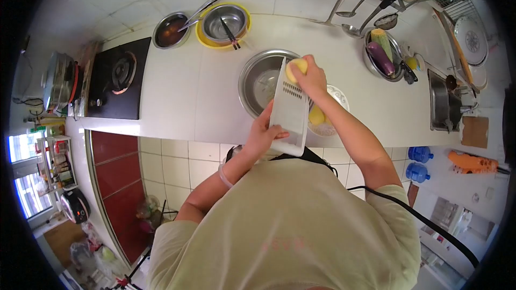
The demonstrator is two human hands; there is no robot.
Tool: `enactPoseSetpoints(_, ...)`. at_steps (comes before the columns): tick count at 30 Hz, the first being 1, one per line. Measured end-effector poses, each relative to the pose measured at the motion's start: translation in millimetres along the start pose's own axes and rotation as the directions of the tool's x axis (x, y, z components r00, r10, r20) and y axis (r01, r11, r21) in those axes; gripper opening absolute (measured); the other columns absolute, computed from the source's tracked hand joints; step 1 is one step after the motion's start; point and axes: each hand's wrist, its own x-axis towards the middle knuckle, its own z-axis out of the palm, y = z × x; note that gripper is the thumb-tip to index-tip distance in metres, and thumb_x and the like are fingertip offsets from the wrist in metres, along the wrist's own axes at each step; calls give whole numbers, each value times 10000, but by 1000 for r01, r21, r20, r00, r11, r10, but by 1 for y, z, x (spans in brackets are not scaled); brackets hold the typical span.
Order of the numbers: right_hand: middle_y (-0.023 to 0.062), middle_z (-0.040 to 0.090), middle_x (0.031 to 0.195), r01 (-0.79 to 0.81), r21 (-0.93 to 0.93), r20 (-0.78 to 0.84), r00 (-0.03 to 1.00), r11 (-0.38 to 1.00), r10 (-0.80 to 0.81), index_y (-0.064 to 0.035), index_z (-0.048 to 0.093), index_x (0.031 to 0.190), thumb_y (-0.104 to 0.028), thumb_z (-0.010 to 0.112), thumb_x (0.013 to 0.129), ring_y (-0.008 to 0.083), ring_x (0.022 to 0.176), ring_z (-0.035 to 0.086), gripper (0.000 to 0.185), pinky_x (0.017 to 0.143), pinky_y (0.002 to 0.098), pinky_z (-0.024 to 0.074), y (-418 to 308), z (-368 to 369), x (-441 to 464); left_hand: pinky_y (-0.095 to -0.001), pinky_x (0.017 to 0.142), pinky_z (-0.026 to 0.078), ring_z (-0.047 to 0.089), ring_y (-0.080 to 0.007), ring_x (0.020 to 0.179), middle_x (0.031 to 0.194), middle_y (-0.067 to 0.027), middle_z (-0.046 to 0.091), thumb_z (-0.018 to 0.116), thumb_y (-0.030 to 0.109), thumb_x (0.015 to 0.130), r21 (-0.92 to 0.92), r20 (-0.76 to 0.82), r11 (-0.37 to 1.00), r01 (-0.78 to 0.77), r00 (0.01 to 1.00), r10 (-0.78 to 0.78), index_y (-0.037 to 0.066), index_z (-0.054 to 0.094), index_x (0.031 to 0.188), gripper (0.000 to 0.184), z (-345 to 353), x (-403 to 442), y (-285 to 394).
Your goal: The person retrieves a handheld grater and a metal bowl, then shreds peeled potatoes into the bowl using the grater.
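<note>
step looked like grating. doing it well called for even pressure, straight strokes along the grater (290, 117), holes over the steel bowl (257, 85). fingertips belonged back from the cut face; knuckles were the likely casualty as the piece thinned.

right grip (314, 79): part-curled, fingers and thumb around the yellow potato (296, 69), which sat at the grater's upper end, just beyond the visible rows of holes. exact contact there hidden.

left grip (262, 138): narrow, pinched on the grater's lower part, thumb on the face, other fingers mostly behind. grater was tilted across the bowl's right side, lower end out past the surface's (209, 96) near edge.

bowl stood mid-length, between back and near edges. plate (338, 96) with a second yellow piece (316, 115) sat right of it, close to the near edge.
</note>
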Motion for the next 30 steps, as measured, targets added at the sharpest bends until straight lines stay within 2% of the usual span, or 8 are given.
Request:
enactPoseSetpoints(3,209,677,895,-116,-63,-164,981,991,104,-49,513,1158,-527,586,835,369,842,668,582,747,442,517,5,-7,9,-351,849,570,626,-198,1004,1312,-92,515,422,-75,872,55,41,998,22,999,-24,121,179,1513,713,-2,-10,0)
enactPoseSetpoints(5,214,675,883,-140,15,7,990,990,139,-50,508,1159,-521,597,833,362,864,667,580,760,450,513,11,-10,-2,-348,847,570,630,-203,989,1325,-98,505,424,-70,875,-1,-4,1000,-12,1000,12,114,173,1514,710,-10,-4,-8)
enactPoseSetpoints(10,185,674,958,57,-45,285,957,997,-42,-80,507,1168,-529,602,831,373,893,658,570,783,442,507,-20,-1,-72,-331,828,571,617,-193,1005,1335,-96,497,438,-68,869,-97,-34,995,27,999,-30,102,163,1514,722,-18,11,-4)
enactPoseSetpoints(13,174,671,997,116,-19,232,967,993,-109,-90,505,1189,-529,597,834,380,899,654,572,790,443,504,-18,4,-59,-316,815,573,602,-179,1032,1335,-88,497,443,-76,857,-63,-8,998,28,1000,-29,101,158,1515,740,-11,3,0)
enactPoseSetpoints(19,174,681,940,-182,-5,-160,971,983,179,-80,500,1208,-549,587,830,375,879,659,609,781,447,504,15,0,19,-338,838,571,612,-197,1024,1340,-95,492,434,-81,864,18,24,1000,12,1000,-12,101,167,1513,725,-6,-8,2)
enactPoseSetpoints(24,192,677,915,-3,21,250,968,1000,-2,-90,495,1189,-511,638,814,370,850,668,582,738,449,512,-8,0,-64,-366,867,566,609,-212,1049,1347,-100,487,429,-78,875,-59,-13,998,-12,1000,11,109,167,1513,715,-16,4,0)
enactPoseSetpoints(28,188,676,912,152,-2,234,961,988,-148,-91,511,1158,-497,634,819,384,838,661,544,717,453,508,-28,-3,-79,-348,840,571,605,-197,1042,1329,-89,501,438,-79,868,-75,-8,997,-4,1000,3,108,186,1511,715,-16,8,-1)
enactPoseSetpoints(30,190,676,909,60,1,156,986,998,-59,-83,513,1156,-505,620,825,385,835,661,547,721,449,510,-8,2,-38,-331,812,576,607,-182,1022,1304,-76,520,445,-82,860,-69,19,998,-8,1000,9,109,191,1511,725,-12,4,-1)
